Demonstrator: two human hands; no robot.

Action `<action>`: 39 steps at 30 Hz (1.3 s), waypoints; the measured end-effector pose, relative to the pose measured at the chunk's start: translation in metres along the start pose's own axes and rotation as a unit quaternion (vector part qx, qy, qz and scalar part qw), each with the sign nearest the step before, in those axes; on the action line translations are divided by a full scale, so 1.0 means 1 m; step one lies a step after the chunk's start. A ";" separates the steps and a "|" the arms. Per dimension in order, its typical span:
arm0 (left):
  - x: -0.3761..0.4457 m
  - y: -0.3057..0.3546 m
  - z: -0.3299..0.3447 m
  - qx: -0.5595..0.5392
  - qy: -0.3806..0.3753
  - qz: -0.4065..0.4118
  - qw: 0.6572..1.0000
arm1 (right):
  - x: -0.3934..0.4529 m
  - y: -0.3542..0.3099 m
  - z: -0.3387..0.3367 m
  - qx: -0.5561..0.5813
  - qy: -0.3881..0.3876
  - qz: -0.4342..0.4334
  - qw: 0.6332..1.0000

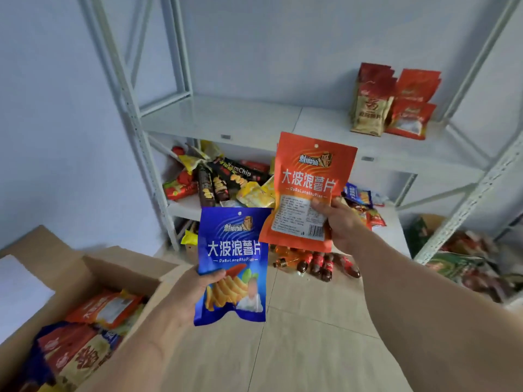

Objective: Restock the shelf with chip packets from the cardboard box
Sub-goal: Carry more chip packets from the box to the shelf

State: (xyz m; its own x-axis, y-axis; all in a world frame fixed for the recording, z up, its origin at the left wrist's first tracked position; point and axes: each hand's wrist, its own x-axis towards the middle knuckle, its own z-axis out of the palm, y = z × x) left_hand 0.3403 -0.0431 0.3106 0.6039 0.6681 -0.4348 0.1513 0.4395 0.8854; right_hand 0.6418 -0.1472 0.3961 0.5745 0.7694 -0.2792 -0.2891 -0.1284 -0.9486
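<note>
My left hand [186, 295] holds a blue chip packet [233, 264] upright by its left edge, thumb on its front. My right hand [343, 224] grips an orange chip packet [310, 190] by its right side, back label towards me, raised higher in front of the white metal shelf [254, 120]. The open cardboard box [93, 273] sits at the lower left with several orange, red and tan packets inside. On the shelf's upper board, at the far right, stand rows of tan and red packets [393, 103].
The lower shelf board carries a loose heap of snack tubes and packets [220, 176]. Several cola bottles [317, 263] lie on the tiled floor under the shelf. More packets and a green box [464, 256] are piled at the right.
</note>
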 end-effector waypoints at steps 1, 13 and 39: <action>0.016 0.005 0.018 0.009 0.017 0.024 1.000 | 0.005 -0.009 -0.022 0.003 0.008 -0.005 1.000; 0.168 0.081 0.267 0.010 -0.022 0.068 0.997 | 0.123 -0.121 -0.253 0.005 0.053 -0.045 0.998; 0.515 0.260 0.462 0.026 -0.084 0.094 0.992 | 0.456 -0.252 -0.462 0.037 0.140 -0.052 0.988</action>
State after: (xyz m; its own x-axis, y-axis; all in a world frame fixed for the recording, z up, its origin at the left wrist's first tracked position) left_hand 1.0518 0.1376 0.3925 0.7462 0.6243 -0.2310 0.0604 0.2821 0.9575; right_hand 1.3304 -0.0533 0.4394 0.7900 0.5722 -0.2203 -0.2666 -0.0031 -0.9638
